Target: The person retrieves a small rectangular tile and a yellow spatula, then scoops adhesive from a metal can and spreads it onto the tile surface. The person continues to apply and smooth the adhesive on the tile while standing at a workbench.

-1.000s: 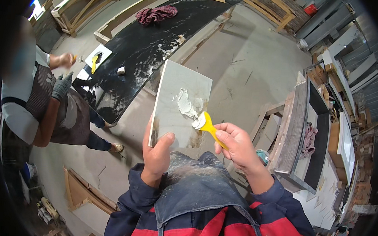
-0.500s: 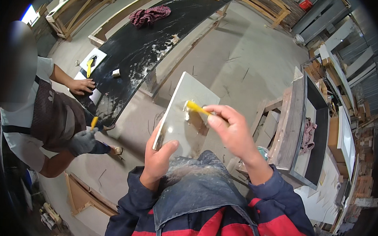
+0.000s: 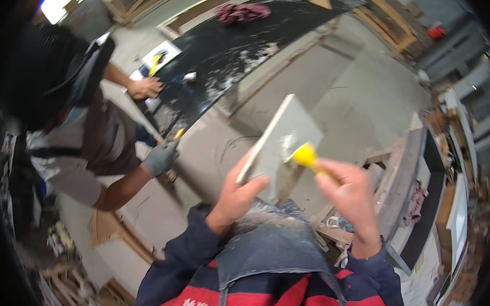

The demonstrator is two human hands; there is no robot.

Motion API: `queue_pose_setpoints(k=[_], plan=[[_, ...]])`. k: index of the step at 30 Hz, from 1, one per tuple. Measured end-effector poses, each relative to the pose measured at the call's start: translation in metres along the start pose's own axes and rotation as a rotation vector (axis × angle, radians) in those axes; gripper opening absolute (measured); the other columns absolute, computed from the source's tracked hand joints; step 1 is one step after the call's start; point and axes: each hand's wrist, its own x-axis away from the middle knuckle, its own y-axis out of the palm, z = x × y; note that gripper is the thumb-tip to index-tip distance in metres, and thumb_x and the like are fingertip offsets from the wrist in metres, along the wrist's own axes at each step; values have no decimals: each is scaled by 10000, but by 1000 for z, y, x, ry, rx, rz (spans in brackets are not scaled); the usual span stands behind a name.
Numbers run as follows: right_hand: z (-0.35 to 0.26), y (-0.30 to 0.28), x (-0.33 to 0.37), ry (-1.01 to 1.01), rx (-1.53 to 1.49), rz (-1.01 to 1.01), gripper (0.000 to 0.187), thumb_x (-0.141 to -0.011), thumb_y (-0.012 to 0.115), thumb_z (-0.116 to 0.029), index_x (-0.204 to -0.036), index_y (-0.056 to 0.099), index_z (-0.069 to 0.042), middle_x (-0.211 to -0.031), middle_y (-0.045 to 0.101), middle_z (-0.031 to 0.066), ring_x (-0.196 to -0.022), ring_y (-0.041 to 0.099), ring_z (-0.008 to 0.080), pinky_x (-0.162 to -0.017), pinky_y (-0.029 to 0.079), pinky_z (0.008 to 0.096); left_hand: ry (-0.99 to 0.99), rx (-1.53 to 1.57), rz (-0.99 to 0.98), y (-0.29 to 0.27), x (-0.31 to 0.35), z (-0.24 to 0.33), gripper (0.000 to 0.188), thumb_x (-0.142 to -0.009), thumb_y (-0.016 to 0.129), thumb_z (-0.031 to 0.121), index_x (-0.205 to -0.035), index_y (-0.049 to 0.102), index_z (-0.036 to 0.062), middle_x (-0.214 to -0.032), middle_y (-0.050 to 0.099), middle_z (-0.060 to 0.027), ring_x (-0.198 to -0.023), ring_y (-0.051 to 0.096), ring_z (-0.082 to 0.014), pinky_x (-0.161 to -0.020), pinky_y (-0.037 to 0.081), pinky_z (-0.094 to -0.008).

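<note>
My left hand point(image 3: 237, 194) grips a flat, light grey tile-like board point(image 3: 299, 116) by its near left edge, thumb on the face, and holds it up tilted. In my right hand point(image 3: 346, 187) is the handle of a yellow putty knife point(image 3: 305, 154). Its flared end is over the board, beside a smear of white paste point(image 3: 287, 143); whether the blade touches the board is blurred.
To the left, a co-worker's bare hand point(image 3: 145, 88) rests at the long black slab point(image 3: 195, 54); their grey-gloved hand point(image 3: 161, 158) holds a yellow-handled tool. A pink cloth point(image 3: 243, 14) lies on the slab. On my right stands a wooden frame point(image 3: 396, 173) with a dark-edged panel.
My right hand has drawn the putty knife right, off the paste's middle, and its flared face now shows. The view has swung, shifting everything right. The co-worker leans further in.
</note>
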Motion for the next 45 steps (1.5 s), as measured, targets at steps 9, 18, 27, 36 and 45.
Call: queue_pose_setpoints(k=[9, 18, 27, 36, 45], plan=[[-12, 11, 2, 144, -70, -79, 325, -880, 733, -102, -1184, 755, 10, -925, 771, 70, -799, 658, 71, -724, 523, 255, 49, 18, -20, 1, 1, 10, 709, -922, 583, 0, -1586, 342, -66, -1530, 500, -141, -1420, 454, -205, -1186, 333, -339], [-9, 35, -9, 92, -137, -25, 339, -887, 747, -105, -1208, 752, 3, -941, 778, 97, -824, 683, 97, -746, 529, 255, 75, 39, 23, -4, 8, 15, 687, -931, 617, 28, -1568, 378, -67, -1489, 527, -117, -1364, 490, -183, -1154, 365, -333], [-22, 51, -3, -103, -80, 76, 270, -878, 742, -156, -1125, 778, -56, -943, 757, 180, -841, 752, 318, -762, 586, 385, 75, 38, 34, -16, 9, 12, 694, -914, 600, -16, -1569, 377, -64, -1494, 523, -127, -1370, 492, -195, -1158, 366, -329], [-23, 40, 0, -189, 46, 41, 246, -897, 702, -205, -1096, 761, -73, -868, 715, 176, -773, 695, 374, -701, 551, 462, 65, 56, 43, -10, 5, 22, 660, -915, 568, -5, -1547, 392, -68, -1415, 585, -142, -1277, 573, -216, -1110, 423, -348], [-8, 47, 33, 389, -793, -106, 346, -1068, 568, -242, -1312, 585, 2, -764, 692, 82, -518, 530, 63, -478, 415, 224, 180, 26, 60, -4, -11, 30, 614, -937, 566, 15, -1525, 408, -59, -1402, 585, -149, -1241, 586, -231, -1094, 435, -367]])
